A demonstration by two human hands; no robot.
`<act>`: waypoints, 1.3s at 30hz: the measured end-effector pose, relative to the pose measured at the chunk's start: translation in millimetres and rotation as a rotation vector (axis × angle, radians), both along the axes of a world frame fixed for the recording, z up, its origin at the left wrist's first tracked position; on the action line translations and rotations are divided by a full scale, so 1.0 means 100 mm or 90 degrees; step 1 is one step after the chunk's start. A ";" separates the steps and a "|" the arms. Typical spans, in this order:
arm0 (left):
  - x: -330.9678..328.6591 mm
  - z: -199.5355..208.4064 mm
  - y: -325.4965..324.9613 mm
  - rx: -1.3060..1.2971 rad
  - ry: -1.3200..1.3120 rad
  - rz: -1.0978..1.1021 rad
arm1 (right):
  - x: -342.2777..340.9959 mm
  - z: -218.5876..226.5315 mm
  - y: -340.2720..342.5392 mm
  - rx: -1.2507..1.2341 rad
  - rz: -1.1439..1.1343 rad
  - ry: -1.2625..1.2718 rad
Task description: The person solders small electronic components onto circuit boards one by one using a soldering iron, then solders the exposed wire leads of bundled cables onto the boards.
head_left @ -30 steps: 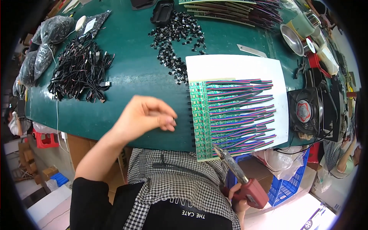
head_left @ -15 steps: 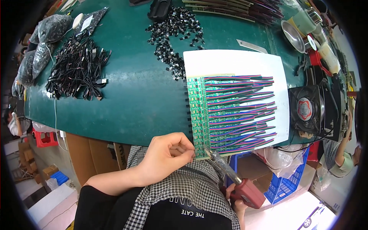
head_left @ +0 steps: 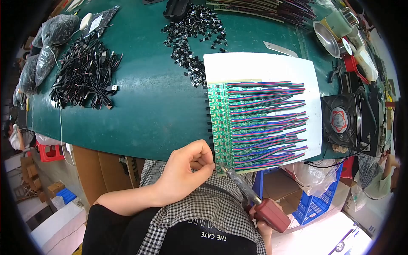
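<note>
A row of green circuit boards (head_left: 219, 123) lies on a white board (head_left: 260, 66), with multicoloured flat wires (head_left: 272, 131) running out to the right. Small black parts stick out along the circuit boards' left edge. At the near left corner of this row, my left hand (head_left: 180, 172) is pinched closed; whatever is between the fingertips is too small to make out. My right hand (head_left: 262, 227) grips a soldering gun (head_left: 274, 216) by its dark red handle. The gun's tip is over the nearest circuit board, close to my left fingertips.
Loose black connectors (head_left: 191, 38) are heaped at the back middle. Black USB cables (head_left: 85, 76) and plastic bags (head_left: 55, 32) lie left. A steel ruler-like strip (head_left: 279, 49) lies behind the white board. To the right are a black fan (head_left: 340, 119), a metal bowl (head_left: 326, 38) and a blue crate (head_left: 316, 208).
The soldering gun's tip has moved a little left, nearer to the circuit boards' left edge and my left fingertips. My left hand has barely shifted.
</note>
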State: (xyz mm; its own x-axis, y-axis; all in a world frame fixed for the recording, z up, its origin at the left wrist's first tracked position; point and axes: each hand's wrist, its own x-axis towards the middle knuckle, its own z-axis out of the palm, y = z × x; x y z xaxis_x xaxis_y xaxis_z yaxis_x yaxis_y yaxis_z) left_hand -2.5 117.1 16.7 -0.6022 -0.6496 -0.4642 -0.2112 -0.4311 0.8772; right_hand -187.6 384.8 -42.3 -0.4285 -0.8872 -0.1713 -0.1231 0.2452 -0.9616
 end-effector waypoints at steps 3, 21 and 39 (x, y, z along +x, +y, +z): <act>0.00 -0.01 -0.01 -0.003 0.002 -0.005 | 0.00 0.04 -0.08 -0.017 0.007 0.023; 0.01 -0.04 -0.04 0.040 0.016 -0.006 | 0.01 0.04 -0.03 -0.005 -0.043 -0.087; 0.05 0.10 -0.30 -0.025 -0.054 -0.058 | 0.11 0.25 -0.22 -0.039 -0.166 -0.285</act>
State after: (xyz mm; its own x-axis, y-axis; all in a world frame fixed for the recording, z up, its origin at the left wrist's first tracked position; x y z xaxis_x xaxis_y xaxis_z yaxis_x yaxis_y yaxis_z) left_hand 2.8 87.0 26.4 -0.6190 -0.6121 -0.4921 -0.3227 -0.3730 0.8699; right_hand -176.9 363.0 -17.5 -0.5336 -0.7746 -0.3397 0.3617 0.1540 -0.9195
